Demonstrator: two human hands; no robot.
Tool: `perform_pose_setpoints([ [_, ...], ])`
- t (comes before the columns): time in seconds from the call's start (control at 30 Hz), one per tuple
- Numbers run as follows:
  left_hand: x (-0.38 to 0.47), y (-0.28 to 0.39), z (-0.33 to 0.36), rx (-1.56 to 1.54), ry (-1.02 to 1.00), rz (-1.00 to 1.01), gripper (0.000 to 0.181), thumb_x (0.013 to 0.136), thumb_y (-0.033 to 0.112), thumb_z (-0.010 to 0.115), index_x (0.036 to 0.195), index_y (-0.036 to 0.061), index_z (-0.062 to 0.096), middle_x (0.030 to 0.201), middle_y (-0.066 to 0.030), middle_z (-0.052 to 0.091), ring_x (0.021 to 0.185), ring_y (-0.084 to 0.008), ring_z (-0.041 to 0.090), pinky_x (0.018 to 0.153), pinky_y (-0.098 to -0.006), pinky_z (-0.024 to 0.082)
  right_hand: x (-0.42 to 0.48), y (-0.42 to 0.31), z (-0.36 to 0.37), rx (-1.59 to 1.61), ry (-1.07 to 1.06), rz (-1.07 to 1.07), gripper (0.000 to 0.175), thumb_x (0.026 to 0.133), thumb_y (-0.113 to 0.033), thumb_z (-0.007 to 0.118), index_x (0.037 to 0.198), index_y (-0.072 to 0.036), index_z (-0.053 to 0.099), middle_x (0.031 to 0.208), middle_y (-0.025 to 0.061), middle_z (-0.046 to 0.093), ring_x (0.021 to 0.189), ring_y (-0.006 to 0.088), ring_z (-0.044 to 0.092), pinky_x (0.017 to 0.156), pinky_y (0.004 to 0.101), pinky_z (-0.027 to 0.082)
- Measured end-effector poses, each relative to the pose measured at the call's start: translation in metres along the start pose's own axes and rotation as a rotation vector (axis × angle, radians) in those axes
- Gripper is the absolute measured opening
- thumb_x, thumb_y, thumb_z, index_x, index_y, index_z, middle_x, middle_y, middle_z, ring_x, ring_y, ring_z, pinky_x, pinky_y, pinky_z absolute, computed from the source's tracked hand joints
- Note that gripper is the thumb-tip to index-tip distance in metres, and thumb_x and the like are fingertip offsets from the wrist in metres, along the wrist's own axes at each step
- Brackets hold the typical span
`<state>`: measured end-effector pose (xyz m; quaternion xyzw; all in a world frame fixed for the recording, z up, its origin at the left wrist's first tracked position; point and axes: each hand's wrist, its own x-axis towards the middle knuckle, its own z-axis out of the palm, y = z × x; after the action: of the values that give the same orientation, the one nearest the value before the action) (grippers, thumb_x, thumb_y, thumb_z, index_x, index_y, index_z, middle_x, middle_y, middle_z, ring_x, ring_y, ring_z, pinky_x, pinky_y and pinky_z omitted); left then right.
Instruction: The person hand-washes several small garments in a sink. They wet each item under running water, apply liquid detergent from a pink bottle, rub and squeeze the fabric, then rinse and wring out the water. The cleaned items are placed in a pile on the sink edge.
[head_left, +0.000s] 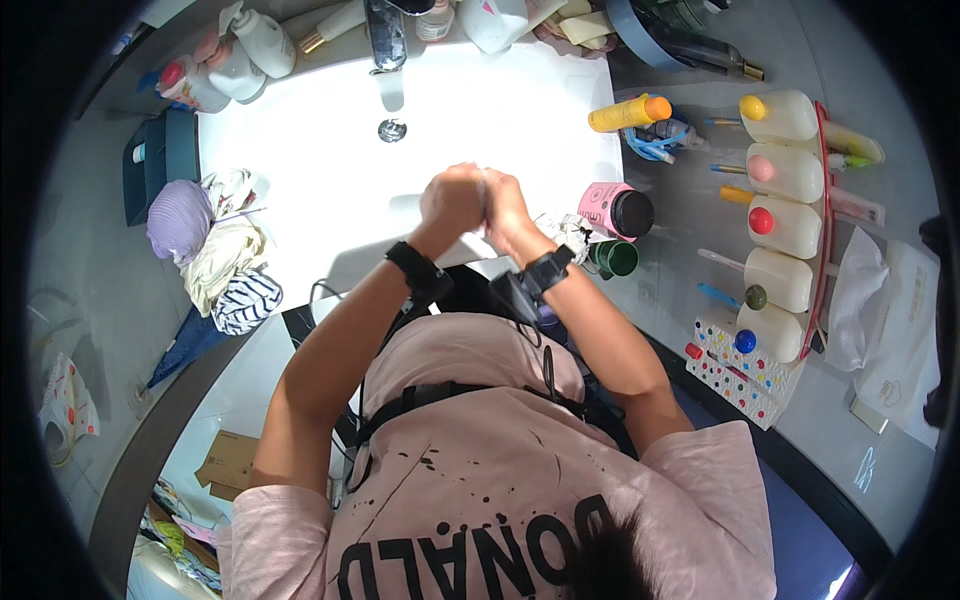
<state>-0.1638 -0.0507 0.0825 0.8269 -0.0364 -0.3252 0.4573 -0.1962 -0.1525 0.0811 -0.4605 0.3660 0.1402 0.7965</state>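
My left hand (453, 198) and my right hand (507, 204) are pressed together over the near part of a white washbasin (315, 157). Their fingers are curled inward, and whatever may be between them is hidden. Each wrist wears a black strap with a small device. Beyond my hands, a dark metal drain (392, 130) sits in the basin below a tap (386, 37). Close to my right wrist, a crumpled white cloth with dark marks (568, 234) rests at the basin's edge. A pink jar with a black lid (606, 210) lies beside that cloth, near a green cup (618, 258).
Crumpled garments, one purple (180, 217) and one striped (247, 301), lie at the left rim. Pump bottles (262, 43) line the back left. A yellow tube (628, 114) lies at right, before a toothbrush rack of white cups (786, 225). A tissue pack (896, 330) is farther right.
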Motion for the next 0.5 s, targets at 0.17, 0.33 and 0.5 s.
perform_pose_setpoints([
  [0.17,-0.001,-0.006,0.001,0.214,-0.001,0.127,0.030,0.097,0.025,0.047,0.088,0.0041,0.065,0.081,-0.0131,0.068,0.077,-0.0252,0.066,0.070,-0.0366,0.051,0.000,0.008,-0.004,0.105,0.139,0.040,0.020,0.092,-0.019,0.044,0.080,-0.007,0.055,0.072,0.0044,0.053,0.057,0.0163,0.048,0.043,0.0306,0.034],
  [0.33,0.002,-0.008,0.013,0.080,-0.017,0.094,0.031,0.096,0.027,0.046,0.085,0.0062,0.067,0.079,-0.0107,0.070,0.076,-0.0263,0.067,0.069,-0.0362,0.052,-0.002,0.001,-0.016,-0.067,0.026,0.067,0.029,0.095,-0.030,0.043,0.093,-0.005,0.056,0.080,0.0073,0.056,0.063,0.0174,0.053,0.047,0.0290,0.041],
  [0.5,0.009,-0.008,0.020,0.079,0.108,0.206,0.029,0.097,0.027,0.046,0.090,0.0109,0.069,0.075,-0.0084,0.070,0.075,-0.0273,0.068,0.074,-0.0362,0.052,-0.004,-0.005,-0.018,-0.122,0.088,-0.025,0.025,0.097,-0.027,0.044,0.087,-0.006,0.055,0.068,0.0045,0.051,0.046,0.0156,0.046,0.038,0.0272,0.035],
])
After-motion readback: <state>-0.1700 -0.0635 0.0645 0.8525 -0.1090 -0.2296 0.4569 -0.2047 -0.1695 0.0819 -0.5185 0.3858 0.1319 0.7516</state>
